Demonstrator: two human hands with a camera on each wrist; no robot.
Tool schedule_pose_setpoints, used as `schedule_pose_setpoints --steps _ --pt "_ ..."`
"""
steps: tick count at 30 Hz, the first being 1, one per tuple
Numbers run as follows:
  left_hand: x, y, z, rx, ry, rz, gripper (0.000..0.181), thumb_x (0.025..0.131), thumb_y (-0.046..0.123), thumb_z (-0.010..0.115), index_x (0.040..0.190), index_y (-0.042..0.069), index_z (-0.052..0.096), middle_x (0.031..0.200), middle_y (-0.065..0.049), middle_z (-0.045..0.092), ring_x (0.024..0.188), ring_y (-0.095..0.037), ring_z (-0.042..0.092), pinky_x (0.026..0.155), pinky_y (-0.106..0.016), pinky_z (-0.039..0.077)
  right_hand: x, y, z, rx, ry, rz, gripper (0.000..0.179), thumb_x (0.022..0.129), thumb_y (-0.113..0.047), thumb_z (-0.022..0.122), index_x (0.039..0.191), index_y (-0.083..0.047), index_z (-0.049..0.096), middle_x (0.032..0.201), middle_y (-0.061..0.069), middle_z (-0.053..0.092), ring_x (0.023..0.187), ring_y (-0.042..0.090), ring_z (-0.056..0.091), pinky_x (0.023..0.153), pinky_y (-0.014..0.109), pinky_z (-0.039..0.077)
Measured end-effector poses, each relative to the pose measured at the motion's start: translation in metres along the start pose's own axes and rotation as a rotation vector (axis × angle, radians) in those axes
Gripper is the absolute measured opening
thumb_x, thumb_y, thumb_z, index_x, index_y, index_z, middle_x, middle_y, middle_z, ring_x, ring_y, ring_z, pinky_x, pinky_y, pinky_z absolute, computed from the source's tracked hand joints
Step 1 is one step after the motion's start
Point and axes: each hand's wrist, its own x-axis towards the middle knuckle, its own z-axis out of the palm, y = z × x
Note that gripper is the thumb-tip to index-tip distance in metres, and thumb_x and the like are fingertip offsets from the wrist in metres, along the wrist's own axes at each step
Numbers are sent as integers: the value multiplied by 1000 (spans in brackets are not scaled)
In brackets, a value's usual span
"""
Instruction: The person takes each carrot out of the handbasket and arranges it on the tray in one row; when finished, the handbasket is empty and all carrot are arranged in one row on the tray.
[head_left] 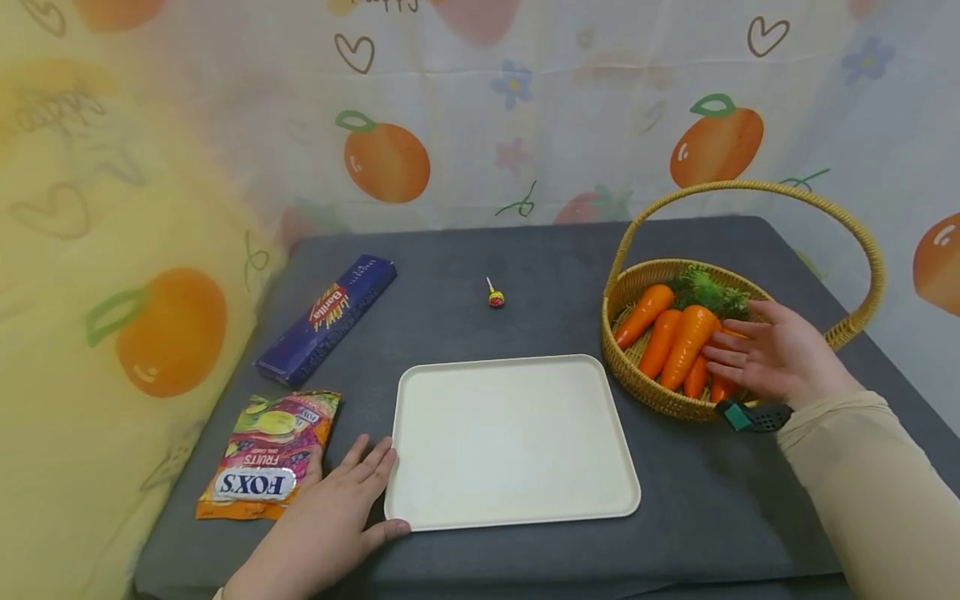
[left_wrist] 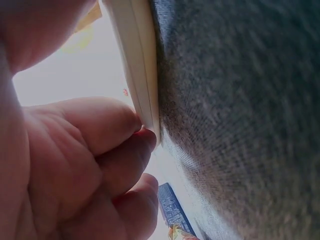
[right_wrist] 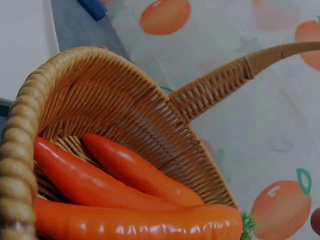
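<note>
Carrots (head_left: 687, 346), a whole cluster of them with green tops, lie in the wicker basket (head_left: 667, 402), and here's the right hand (head_left: 783, 350) at its right side, fingers extended and a little apart, palm in view, nothing grasped! Are the fingertips brushing the carrots? Can't tell from this angle. Across to the left hand (head_left: 333, 512): fingers reaching out nearly straight, tips touching the left rim of the cream tray (head_left: 513, 442), thumb at its near corner, no grasp closed around it. Bare surface on that tray, so this looks like the reach for a carrot, with none picked up yet. Next move, I'd judge, calls for the right fingers to curl round one carrot and lift it clear of the tall arched handle (head_left: 750, 185), while the left steadies the tray.
</note>
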Motion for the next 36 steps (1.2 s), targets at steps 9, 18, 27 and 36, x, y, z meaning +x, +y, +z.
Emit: schedule_pose_setpoints --steps 9,18,27,36 --pt "1 -2 2 -19 -3 -6 96 92 70 77 165 12 53 175 -5 46 166 -41 34 121 -91 11 22 0 23 -287 14 48 82 118 -57 22 170 -20 -29 182 3 -27 172 32 -14 140 48 3" --pt "1 -3 2 -29 -18 -3 97 93 71 74 166 12 52 176 -4 44 167 -41 33 121 -91 14 46 8 46 -523 18 75 78 118 -53 21 176 -12 -13 185 13 -16 173 39 -4 141 54 8" --pt "1 0 1 -49 -31 -32 99 92 72 76 168 14 50 177 -3 43 168 -39 31 122 -90 11 58 14 61 -765 -62 48 65 119 -51 38 166 -6 33 170 21 35 163 40 30 136 56 23" --pt "0 1 0 -54 -36 -39 97 93 69 77 167 13 50 176 -5 44 167 -40 32 123 -90 8 65 23 71 -887 -75 17 83 116 -23 56 175 2 3 163 19 34 148 37 41 127 53 37"
